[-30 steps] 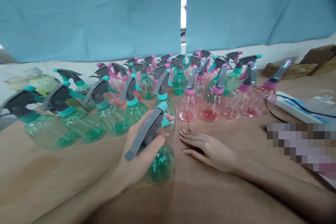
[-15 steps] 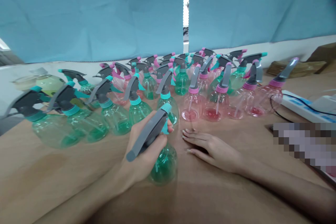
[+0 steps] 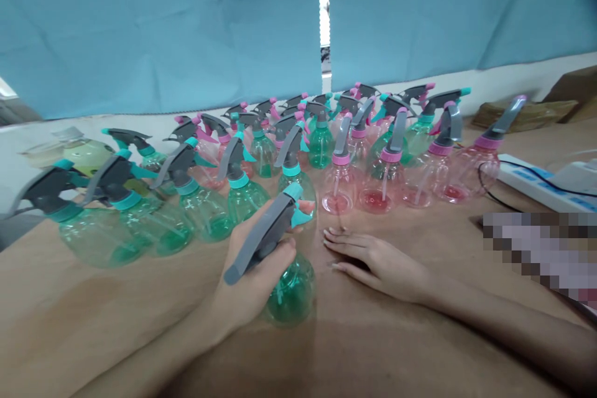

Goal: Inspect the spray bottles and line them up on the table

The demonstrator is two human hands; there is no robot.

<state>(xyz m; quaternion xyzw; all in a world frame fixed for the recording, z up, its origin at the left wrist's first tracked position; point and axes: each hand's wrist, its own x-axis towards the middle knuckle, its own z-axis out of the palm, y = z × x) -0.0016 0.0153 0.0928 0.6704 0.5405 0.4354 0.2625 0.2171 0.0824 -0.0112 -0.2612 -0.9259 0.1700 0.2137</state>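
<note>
My left hand (image 3: 256, 273) is wrapped round the neck of a green spray bottle (image 3: 293, 292), which stands upright on the table in front of me. Its grey spray head has a teal nozzle and trigger, with a fingertip showing beside the trigger. To the right, my right hand (image 3: 373, 258) lies flat on the tabletop, fingers stretched out and holding nothing. Just beyond my left hand stands another green spray bottle (image 3: 245, 196). Nearest beyond my right hand is a pink spray bottle (image 3: 339, 189) with a grey head.
Several more green and pink spray bottles crowd the table (image 3: 373, 348) in rows. At the right are a white power strip (image 3: 536, 183) with a black cable and a blurred-out flat object (image 3: 536, 255). Brown packages (image 3: 520, 117) lie behind, below a blue curtain (image 3: 163, 31).
A finger of my left hand has straightened away from the trigger, which now shows more fully. The bottle and my right hand stay in place; the view has shifted slightly.
</note>
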